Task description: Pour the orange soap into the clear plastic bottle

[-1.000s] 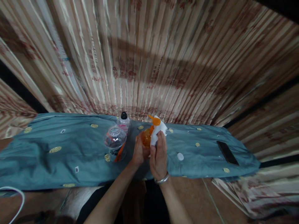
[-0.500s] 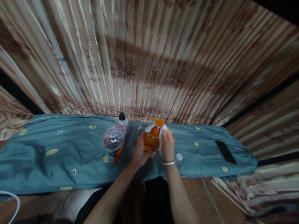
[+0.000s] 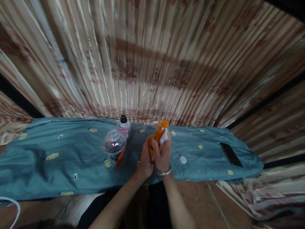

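Both hands hold a see-through orange bottle (image 3: 154, 140) just above the bench (image 3: 47, 165), which wears a soft blue cloth. The left hand (image 3: 145, 159) wraps its fingers around the bottle. The right hand (image 3: 163, 156) presses a white cloth (image 3: 164, 136) on it. A clear, round plastic bottle (image 3: 114, 148) stands nearby.

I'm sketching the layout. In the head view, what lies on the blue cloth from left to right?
Clear plastic bottle → orange pump bottle, gripped by both the left hand and right hand → small white cap → black phone.
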Motion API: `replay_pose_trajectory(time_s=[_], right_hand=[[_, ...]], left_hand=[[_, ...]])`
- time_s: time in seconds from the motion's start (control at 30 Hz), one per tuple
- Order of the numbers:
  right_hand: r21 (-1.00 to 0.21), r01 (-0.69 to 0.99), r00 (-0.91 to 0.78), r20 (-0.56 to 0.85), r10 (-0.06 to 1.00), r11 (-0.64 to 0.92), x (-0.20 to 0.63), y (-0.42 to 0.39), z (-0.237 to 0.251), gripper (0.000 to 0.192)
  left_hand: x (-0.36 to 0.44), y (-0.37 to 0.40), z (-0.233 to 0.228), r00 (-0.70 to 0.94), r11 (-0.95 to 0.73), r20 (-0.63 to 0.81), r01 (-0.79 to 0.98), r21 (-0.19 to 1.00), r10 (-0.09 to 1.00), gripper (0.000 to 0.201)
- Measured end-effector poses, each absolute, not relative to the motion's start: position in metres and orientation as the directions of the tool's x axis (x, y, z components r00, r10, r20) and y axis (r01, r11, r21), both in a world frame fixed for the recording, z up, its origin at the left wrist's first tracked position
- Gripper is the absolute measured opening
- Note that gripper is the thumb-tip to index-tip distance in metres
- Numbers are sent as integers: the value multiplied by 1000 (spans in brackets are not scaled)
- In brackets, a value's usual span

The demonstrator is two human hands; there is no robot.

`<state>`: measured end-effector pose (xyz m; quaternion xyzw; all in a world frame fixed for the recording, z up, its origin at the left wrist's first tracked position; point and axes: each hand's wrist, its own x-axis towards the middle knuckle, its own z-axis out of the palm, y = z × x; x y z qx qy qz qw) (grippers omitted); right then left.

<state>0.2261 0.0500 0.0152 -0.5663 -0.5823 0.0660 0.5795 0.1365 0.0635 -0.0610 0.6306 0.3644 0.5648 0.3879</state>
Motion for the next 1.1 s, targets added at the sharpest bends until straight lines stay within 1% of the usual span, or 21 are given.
replay_pose_trajectory(time_s=[0.03,0.07,0.13,0.23,0.33,0.47,0.5,0.6,0.67,0.77,0.87,0.93,1.0,1.1], right_hand=[[-746,567,311,587,748,350,230,55,18,82],[-762,549,317,571,758,345,234,59,19,82],[-807,496,359,528,770,322,239,63,21,84],[-880,405,456,429,780,248,245,64,21,88],[-913,362,471,352,809,186,256,67,24,83],[-925,301,355,333,874,230,279,74,35,76],[-932,270,318,322,892,240,284,74,37,75],[-955,163,223,279,934,247,290,72,42,71],[-961,126,211,269,940,247,289,67,41,69],[-949,169,292,307,906,267,282,56,32,69],[-901,317,384,407,829,296,270,40,17,70],[-841,434,370,494,787,323,260,29,6,73],[-779,518,316,558,767,353,252,19,-2,79],[-722,560,245,614,751,407,244,11,-5,82]], left_hand=[[137,60,-64,126,-463,455,39,886,882,88],[137,56,-68,148,-483,472,56,874,869,91],[137,49,-74,181,-512,492,89,854,851,94],[135,39,-79,217,-532,501,118,839,838,94],[132,34,-76,240,-533,496,120,838,834,86],[122,46,-62,245,-477,441,108,872,863,66],[118,52,-59,245,-456,422,102,884,873,68],[113,76,-51,244,-378,349,83,922,905,98],[114,88,-47,255,-327,303,59,943,918,113],[122,98,-43,285,-269,254,12,963,924,123],[126,98,-40,284,-249,244,-21,968,927,121],[125,95,-37,246,-262,260,-24,965,934,118],[122,93,-35,195,-284,283,-24,959,939,113],[120,89,-30,139,-302,305,-40,952,942,103]])
